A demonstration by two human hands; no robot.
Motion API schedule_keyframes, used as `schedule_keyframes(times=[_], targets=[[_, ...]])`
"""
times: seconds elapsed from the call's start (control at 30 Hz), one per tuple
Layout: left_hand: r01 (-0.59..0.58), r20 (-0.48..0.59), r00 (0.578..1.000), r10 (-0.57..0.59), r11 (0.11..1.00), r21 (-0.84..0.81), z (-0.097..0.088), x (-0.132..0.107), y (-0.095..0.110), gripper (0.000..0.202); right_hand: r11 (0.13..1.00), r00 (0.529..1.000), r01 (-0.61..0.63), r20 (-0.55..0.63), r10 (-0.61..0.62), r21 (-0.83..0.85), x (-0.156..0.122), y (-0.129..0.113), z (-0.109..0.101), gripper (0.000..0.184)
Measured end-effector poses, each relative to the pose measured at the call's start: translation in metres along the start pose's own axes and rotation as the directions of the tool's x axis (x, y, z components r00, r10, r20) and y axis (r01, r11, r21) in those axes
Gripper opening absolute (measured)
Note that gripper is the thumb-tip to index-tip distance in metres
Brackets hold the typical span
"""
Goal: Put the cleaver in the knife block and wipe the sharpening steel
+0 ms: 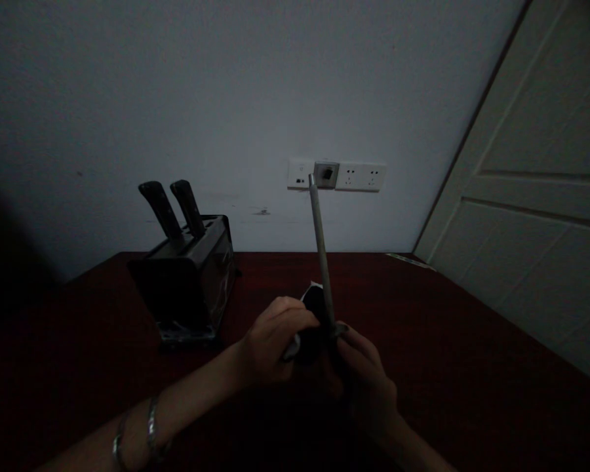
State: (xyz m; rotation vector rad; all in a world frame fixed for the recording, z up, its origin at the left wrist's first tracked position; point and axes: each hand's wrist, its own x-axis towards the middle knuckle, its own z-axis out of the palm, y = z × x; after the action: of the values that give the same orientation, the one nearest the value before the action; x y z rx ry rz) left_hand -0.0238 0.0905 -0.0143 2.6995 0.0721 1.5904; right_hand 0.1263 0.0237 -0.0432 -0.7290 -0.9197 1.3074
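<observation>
A long grey sharpening rod [320,249] stands upright above the dark red table [472,341]. My right hand [368,380] is closed around its dark handle at the bottom. Just to the left, my left hand [270,344] is closed on a dark-handled item [311,321] with a pale end, held against the base of the rod. What that item is stays unclear in the dim light. Two bracelets sit on my left wrist.
A dark knife block [189,282] stands at the back left of the table, with two black knife handles [174,208] sticking up from it. White wall sockets [358,176] sit behind the rod. A pale door [541,196] fills the right side.
</observation>
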Motion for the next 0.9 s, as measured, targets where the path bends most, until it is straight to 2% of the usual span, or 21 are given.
schedule_keyframes(times=[0.1,0.2,0.47,0.53,0.73,0.9], targets=[[0.107,-0.023,0.994,-0.107,0.994,0.014,-0.001,0.001,-0.007,0.022,1.0,0.998,0.011,0.054,-0.011,0.003,0.004,-0.01,0.002,0.028],[0.163,-0.096,0.983,-0.157,0.985,0.055,-0.007,0.006,-0.008,0.018,0.999,0.997,0.035,0.067,-0.035,-0.007,0.006,-0.013,0.002,0.028],[0.304,-0.247,0.932,-0.267,0.944,0.128,-0.02,0.01,-0.016,0.019,0.984,0.999,-0.028,0.021,0.032,-0.178,0.008,0.0,-0.001,0.026],[0.285,-0.235,0.939,-0.25,0.951,0.124,-0.019,0.01,-0.014,0.018,0.979,0.999,-0.033,-0.002,0.033,-0.202,0.009,0.0,-0.001,0.028],[0.174,-0.073,0.982,-0.174,0.985,-0.001,-0.006,0.008,-0.002,0.023,0.972,0.999,0.027,-0.026,-0.034,-0.231,0.008,-0.002,0.0,0.025],[0.144,-0.055,0.988,-0.143,0.99,0.001,-0.001,0.002,0.003,0.027,0.965,0.994,0.088,-0.037,-0.1,-0.247,0.008,0.001,0.002,0.019]])
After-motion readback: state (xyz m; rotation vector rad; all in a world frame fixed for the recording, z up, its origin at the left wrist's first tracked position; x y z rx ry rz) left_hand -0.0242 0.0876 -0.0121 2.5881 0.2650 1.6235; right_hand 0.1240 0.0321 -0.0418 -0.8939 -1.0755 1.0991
